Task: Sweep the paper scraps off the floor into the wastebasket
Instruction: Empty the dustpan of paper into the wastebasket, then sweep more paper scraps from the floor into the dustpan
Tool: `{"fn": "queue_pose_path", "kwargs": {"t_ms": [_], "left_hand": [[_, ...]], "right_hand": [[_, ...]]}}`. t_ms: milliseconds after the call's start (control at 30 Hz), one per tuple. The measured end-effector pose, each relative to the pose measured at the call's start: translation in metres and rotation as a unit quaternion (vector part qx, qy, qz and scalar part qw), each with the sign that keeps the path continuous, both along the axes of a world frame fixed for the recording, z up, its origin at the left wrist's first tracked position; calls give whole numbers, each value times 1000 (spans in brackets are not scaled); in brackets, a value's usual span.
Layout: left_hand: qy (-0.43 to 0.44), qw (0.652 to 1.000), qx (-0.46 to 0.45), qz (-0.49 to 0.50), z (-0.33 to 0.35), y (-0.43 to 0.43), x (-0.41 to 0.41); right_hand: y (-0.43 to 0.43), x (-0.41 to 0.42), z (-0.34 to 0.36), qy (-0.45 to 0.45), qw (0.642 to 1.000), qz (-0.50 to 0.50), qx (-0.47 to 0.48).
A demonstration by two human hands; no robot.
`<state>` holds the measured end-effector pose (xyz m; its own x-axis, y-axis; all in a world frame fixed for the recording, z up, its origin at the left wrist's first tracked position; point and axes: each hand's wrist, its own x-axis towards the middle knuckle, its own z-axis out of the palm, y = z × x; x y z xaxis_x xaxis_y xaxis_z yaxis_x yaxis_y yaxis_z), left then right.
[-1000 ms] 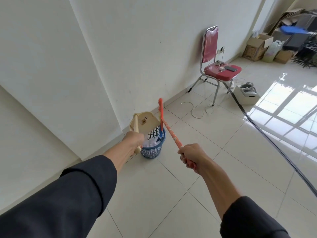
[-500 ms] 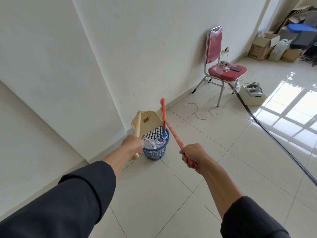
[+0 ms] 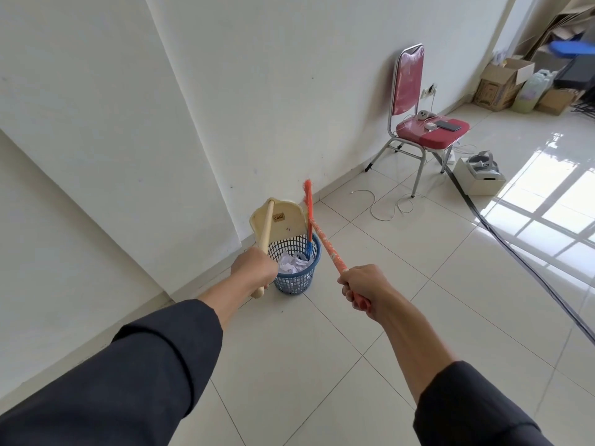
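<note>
A small blue mesh wastebasket [image 3: 296, 280] stands on the tiled floor by the wall, with crumpled white paper scraps [image 3: 291, 263] inside. My left hand [image 3: 254, 268] grips the wooden handle of a cream dustpan [image 3: 280, 220], which is tipped up over the basket's far rim. My right hand [image 3: 365, 289] grips the orange handle of a broom [image 3: 325, 244]. The broom's orange and blue head [image 3: 308, 217] stands upright at the basket's right rim, next to the pan.
A red chair [image 3: 418, 123] with a phone and small devices stands by the wall. A white cable [image 3: 384, 207] and a black cable [image 3: 515, 252] run over the floor. A white box [image 3: 479, 180] and cardboard boxes [image 3: 502, 82] sit farther right.
The dustpan has tipped further upright over the basket and more paper now shows inside. Both hands have kept their grips; the view has shifted slightly.
</note>
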<state>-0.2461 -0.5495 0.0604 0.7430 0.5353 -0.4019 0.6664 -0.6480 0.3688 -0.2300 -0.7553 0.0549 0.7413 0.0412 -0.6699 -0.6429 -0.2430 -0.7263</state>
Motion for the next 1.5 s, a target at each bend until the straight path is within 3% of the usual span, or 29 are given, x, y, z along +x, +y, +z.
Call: {"fn": "queue_pose_path", "kwargs": {"t_ms": [233, 500, 700, 900, 1033, 1167, 1500], "left_hand": [[47, 997, 40, -48, -22, -6, -25], [-47, 996, -55, 57, 8, 17, -19], [-113, 947, -224, 202, 19, 72, -44], [-134, 894, -299, 306, 5, 140, -135], [-140, 838, -348, 397, -7, 191, -220], [-144, 758, -393, 500, -25, 241, -318], [-231, 557, -377, 703, -62, 322, -631]], "right_hand": [[-6, -11, -1, 6, 1000, 12, 0], [12, -22, 5, -32, 998, 49, -33], [66, -45, 12, -50, 994, 92, -28], [142, -107, 4, -4, 992, 112, 56], [195, -166, -14, 72, 985, 138, 71], [254, -239, -34, 130, 968, 201, 73], [412, -460, -78, 222, 892, 394, 22]]}}
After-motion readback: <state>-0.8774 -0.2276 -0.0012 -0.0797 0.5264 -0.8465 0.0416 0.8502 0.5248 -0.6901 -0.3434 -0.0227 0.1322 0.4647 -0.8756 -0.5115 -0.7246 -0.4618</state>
